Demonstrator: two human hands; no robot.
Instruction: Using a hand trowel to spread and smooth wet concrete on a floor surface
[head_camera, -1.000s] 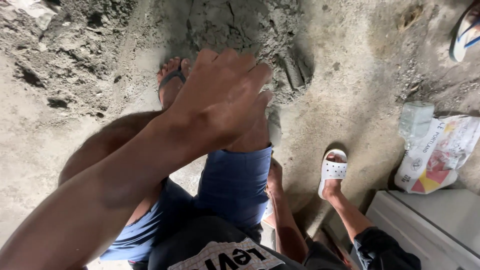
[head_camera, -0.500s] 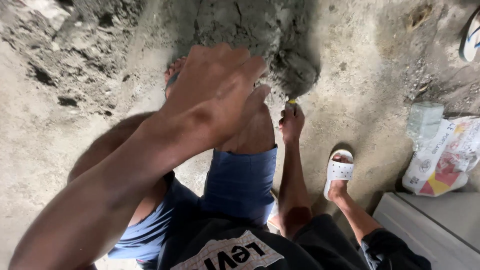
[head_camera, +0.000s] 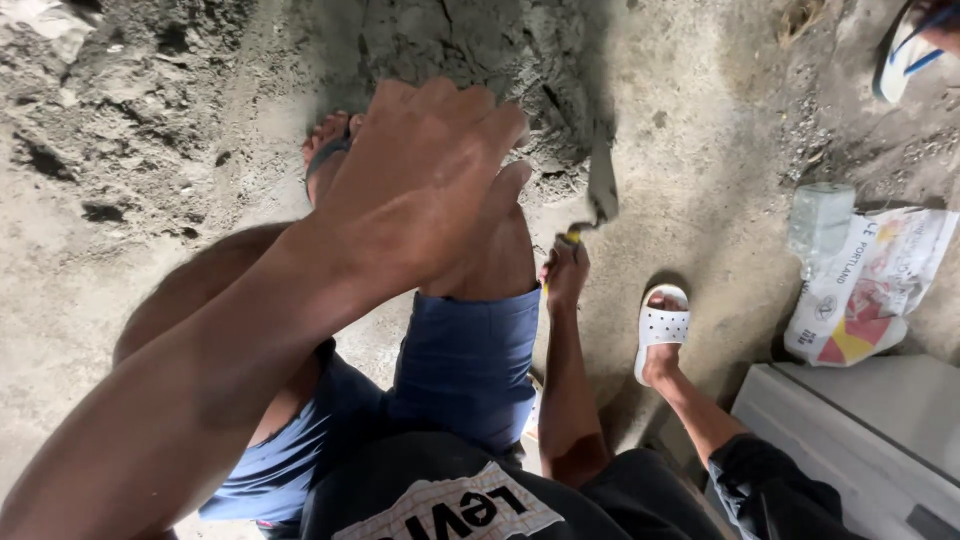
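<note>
My left hand (head_camera: 420, 180) lies flat over my raised left knee, fingers loosely spread, holding nothing. To the right of the knee, my right hand (head_camera: 565, 272) is closed around the yellowish handle of a trowel (head_camera: 602, 185). The trowel's grey blade points up and touches the lower right edge of a pile of wet grey mortar (head_camera: 470, 60) on the ground. My left foot (head_camera: 328, 150), in a dark sandal, stands at the pile's near edge, partly hidden by my left hand.
My right foot wears a white perforated sandal (head_camera: 660, 328). Further right lie a printed cement bag (head_camera: 870, 290) and a clear plastic bottle (head_camera: 820, 220). A pale grey box (head_camera: 880, 430) fills the lower right corner. Another sandal (head_camera: 905, 45) shows at top right. Loose dry sand (head_camera: 100, 130) lies at left.
My right hand has come out from beside my leg and reached forward, bringing the trowel up to the mortar pile. My left hand stays on the knee.
</note>
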